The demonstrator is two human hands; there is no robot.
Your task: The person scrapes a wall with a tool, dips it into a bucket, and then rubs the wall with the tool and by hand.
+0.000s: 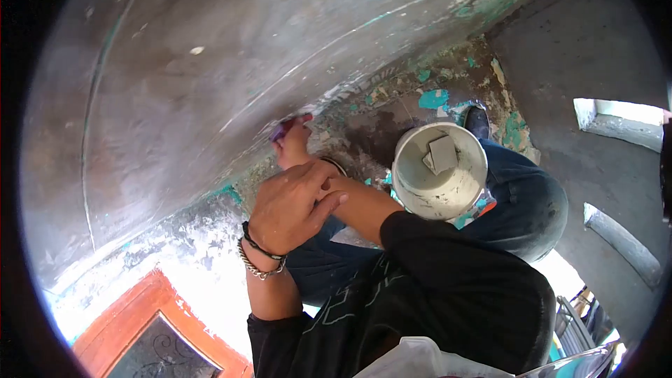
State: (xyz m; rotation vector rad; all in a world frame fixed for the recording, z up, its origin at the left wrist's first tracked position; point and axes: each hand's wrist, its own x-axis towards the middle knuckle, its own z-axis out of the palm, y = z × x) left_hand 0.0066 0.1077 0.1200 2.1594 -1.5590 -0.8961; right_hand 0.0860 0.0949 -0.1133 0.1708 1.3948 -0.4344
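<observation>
My left hand point(294, 199) lies over my right wrist and forearm, its thumb apart from slightly curved fingers, with nothing visible in it. A dark cord and a chain bracelet circle the left wrist. Beyond it, my right hand point(295, 145) is closed around a small purple object point(282, 129), pressed against the lower part of the grey curved wall point(210, 70). The hand is somewhat blurred and covers part of the object. To the right of my arms, a whitish bucket point(439, 199) holds pale grey flat pieces point(442, 155) inside.
My bent leg point(525, 203) and dark shoe point(477, 123) are beside the bucket. Flaking turquoise paint point(434, 99) marks the rough wall base. An orange frame point(126, 315) stands at lower left. Openings point(619, 119) pierce the grey wall at right.
</observation>
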